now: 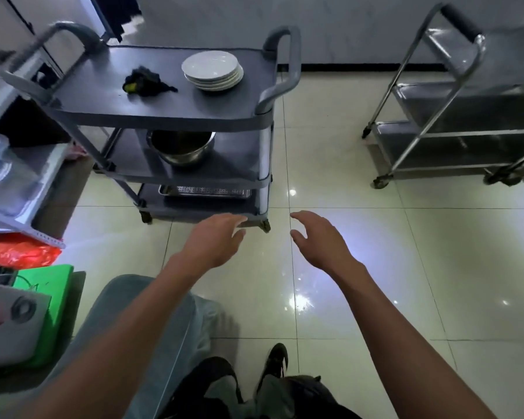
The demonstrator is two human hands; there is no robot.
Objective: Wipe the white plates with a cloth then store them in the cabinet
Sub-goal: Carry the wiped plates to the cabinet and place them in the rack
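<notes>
Though glossy — round white plates (212,69) stacked

Commercial kitchen back room: service trolley (164,116), steel cart (454,122), steel pot (182,149), tiled floor (375,267).

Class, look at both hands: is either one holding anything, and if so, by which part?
Nothing is held. The left hand and right hand are open above the floor.
</notes>
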